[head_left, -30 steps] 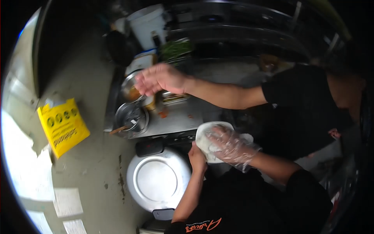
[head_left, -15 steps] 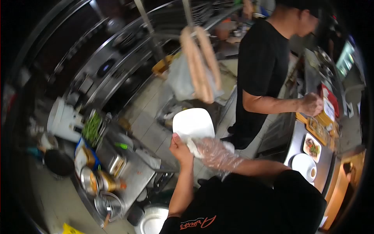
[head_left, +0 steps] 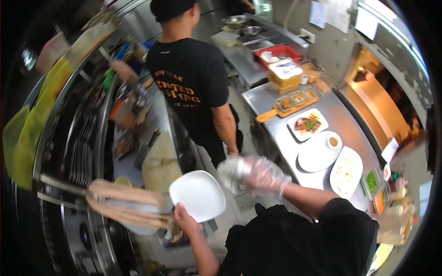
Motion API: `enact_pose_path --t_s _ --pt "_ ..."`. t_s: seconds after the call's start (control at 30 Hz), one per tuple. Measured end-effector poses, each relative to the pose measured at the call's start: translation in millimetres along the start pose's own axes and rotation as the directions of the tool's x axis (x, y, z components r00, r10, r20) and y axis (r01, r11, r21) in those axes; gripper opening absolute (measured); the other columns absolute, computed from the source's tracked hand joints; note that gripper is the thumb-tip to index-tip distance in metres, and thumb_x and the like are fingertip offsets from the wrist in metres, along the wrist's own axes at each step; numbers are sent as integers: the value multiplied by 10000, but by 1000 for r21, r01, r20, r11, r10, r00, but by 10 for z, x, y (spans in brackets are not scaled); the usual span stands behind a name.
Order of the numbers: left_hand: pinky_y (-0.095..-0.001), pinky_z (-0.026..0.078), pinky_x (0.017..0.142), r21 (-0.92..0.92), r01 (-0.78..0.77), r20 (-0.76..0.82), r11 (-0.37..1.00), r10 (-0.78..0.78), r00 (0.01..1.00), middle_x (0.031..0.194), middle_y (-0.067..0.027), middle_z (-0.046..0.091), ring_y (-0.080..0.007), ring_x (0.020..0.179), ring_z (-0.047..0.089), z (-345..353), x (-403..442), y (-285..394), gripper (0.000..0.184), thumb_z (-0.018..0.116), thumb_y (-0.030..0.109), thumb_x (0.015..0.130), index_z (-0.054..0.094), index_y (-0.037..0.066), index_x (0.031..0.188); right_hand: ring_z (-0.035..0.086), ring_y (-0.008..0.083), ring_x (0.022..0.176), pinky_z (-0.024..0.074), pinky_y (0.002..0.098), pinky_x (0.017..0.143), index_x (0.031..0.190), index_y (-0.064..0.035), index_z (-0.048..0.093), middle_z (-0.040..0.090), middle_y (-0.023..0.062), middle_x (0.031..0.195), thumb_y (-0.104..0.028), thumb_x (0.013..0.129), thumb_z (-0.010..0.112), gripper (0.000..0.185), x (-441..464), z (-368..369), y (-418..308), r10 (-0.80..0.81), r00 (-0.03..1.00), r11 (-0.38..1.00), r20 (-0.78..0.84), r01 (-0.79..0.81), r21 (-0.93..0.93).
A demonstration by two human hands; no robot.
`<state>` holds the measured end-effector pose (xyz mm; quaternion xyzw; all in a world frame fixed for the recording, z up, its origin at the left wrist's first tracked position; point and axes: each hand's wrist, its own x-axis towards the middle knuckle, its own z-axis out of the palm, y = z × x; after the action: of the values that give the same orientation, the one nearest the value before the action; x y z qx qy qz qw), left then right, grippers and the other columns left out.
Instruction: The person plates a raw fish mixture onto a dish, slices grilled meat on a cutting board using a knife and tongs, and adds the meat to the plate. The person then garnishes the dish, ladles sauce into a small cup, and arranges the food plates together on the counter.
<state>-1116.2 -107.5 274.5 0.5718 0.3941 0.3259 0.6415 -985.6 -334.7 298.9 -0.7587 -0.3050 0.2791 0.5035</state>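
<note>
My left hand [head_left: 186,221] grips the lower left edge of a white, rounded-square plate [head_left: 198,195], thumb on the rim. My right hand [head_left: 260,175], in a clear plastic glove, is closed on a crumpled white cloth [head_left: 234,174], blurred by motion. The cloth is just right of the plate, apart from it. Past my right hand, the steel counter [head_left: 271,133] bears a plate of meat and greens [head_left: 307,125], a white oval plate [head_left: 315,154] with a small sauce bowl [head_left: 333,141], and a plate of pale food [head_left: 345,172].
A co-worker [head_left: 193,87] in black stands ahead with their back to me. A wooden board [head_left: 294,105] with small containers, stacked tubs [head_left: 284,76] and a red tray [head_left: 276,54] lie on the right. Beige cloths [head_left: 129,204] hang at left. Greens fill a container [head_left: 371,183].
The view has swung right to the counter with plated food. My right hand and the cloth have moved off the plate to its right. The plate stays in my left hand.
</note>
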Motion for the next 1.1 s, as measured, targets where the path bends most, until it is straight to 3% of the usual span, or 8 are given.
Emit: enact_pose_path --t_s 0.13,0.2,0.4,0.5,0.53,0.6,0.77,1.1 --pt "-322 489 771 59 152 459 987 -162 874 977 -108 652 -187 871 615 934 -159 -466 443 507 361 984 619 -63 1048 549 138 1075 479 276 879 1283 -60 521 573 73 1213 -449 903 612 551 352 -106 523 97 982 -47 162 -158 986" --pt "-315 479 798 -73 13 571 997 32 820 997 -115 654 -190 920 612 1408 -292 -485 496 487 411 987 619 -59 1077 571 151 1048 503 294 869 1267 -53 529 572 75 1212 -320 881 679 492 507 421 1319 28 893 295 -449 422 857" --pt "-327 492 788 135 156 786 979 -202 584 1012 -134 666 -213 866 631 2385 -123 -757 489 442 366 1008 613 -81 1110 591 198 1027 541 351 820 1285 -41 500 568 95 1215 -197 845 709 512 -260 604 1010 661 510 534 -551 196 823" --pt "-333 495 763 145 94 843 985 -172 509 978 -141 674 -211 844 632 3062 -507 -877 467 432 323 1011 611 -102 1082 610 210 1005 524 343 833 1288 -63 512 601 103 1158 -187 849 694 492 -887 504 920 120 838 -509 -532 512 691" --pt "-336 496 753 154 63 861 986 -165 481 966 -146 676 -211 836 631 3269 -641 -971 460 428 309 1011 609 -111 1070 607 215 1025 514 354 864 1259 -54 542 601 109 1182 -160 830 708 472 -1129 572 1079 357 798 -443 -486 603 663" --pt "-357 492 747 159 -74 931 984 -125 343 945 -175 675 -240 825 638 3868 -882 -1279 439 433 279 996 602 -124 1036 604 265 1058 467 355 955 1248 -42 554 606 133 1194 -152 739 795 574 -1675 680 1270 87 219 908 -972 383 168" --pt "-407 470 785 12 -582 999 813 -34 -28 944 -236 661 -310 852 634 5158 -1851 -1437 364 473 224 954 601 -116 982 636 149 901 509 283 770 1118 -8 620 668 77 984 -157 812 685 347 -2559 488 760 552 293 629 -780 469 621" --pt "-370 420 506 -28 -621 895 783 -256 -364 709 -113 604 -217 551 526 6781 -2792 -2728 298 596 258 906 619 -39 919 635 195 926 519 304 802 1154 38 595 671 121 993 -124 647 810 574 -2976 658 1410 884 65 416 -464 346 841"
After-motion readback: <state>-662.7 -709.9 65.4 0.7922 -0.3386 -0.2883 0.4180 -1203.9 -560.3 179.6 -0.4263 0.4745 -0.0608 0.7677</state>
